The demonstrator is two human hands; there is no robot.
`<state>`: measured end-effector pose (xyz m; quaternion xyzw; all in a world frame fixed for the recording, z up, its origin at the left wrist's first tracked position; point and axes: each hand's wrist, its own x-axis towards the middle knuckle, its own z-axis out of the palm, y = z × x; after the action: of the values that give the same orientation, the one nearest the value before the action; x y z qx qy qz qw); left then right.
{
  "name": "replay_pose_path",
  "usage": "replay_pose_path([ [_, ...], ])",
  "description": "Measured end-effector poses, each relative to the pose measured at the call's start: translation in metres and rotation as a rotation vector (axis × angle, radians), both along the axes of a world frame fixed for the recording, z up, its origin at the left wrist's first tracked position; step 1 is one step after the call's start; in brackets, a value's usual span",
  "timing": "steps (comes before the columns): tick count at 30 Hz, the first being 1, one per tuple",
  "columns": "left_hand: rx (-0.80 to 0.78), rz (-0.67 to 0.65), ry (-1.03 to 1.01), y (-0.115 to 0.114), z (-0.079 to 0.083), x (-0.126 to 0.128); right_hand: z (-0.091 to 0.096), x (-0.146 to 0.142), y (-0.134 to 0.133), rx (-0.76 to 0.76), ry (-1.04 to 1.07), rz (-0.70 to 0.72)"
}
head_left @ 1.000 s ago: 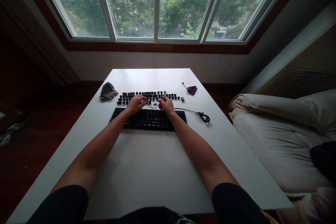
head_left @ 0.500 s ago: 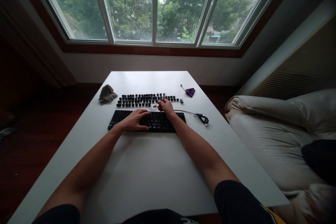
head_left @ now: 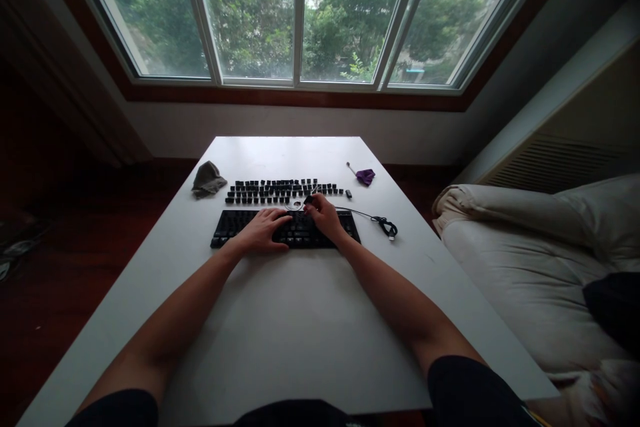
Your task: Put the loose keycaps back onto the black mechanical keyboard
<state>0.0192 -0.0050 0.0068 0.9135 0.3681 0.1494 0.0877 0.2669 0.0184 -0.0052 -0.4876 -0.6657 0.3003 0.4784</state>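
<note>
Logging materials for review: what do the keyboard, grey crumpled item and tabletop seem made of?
Keyboard: probably plastic, matte, judging by its dull black surface.
Grey crumpled item: likely fabric, matte, with soft folds.
Tabletop: smooth, white, sheen at far end; perhaps laminate.

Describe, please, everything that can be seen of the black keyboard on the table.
The keyboard is long, black and plastic-looking, lying flat on the white table, its long sides running left to right. The left hand is spread over its middle; the right hand is over its right part. Contact is hard to confirm. Many keys show, but darkness hides their markings. A black cable lies to its right; any connection is hidden.
</note>
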Motion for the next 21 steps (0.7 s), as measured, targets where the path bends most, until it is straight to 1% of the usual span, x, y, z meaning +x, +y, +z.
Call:
replay_pose_path([
  [3, 0.006, -0.023, -0.005, -0.001, 0.001, -0.001, 0.0, -0.003, -0.004, -0.013, 0.019, 0.062],
  [6, 0.001, -0.045, 0.003, -0.001, 0.002, -0.003, 0.002, -0.005, -0.01, -0.024, -0.01, 0.11],
  [12, -0.007, -0.042, 0.009, -0.005, 0.004, -0.002, 0.008, -0.007, -0.016, -0.04, -0.017, 0.138],
  [21, 0.002, -0.039, -0.012, -0.004, 0.003, -0.002, 0.008, -0.012, -0.021, -0.024, -0.039, 0.168],
])
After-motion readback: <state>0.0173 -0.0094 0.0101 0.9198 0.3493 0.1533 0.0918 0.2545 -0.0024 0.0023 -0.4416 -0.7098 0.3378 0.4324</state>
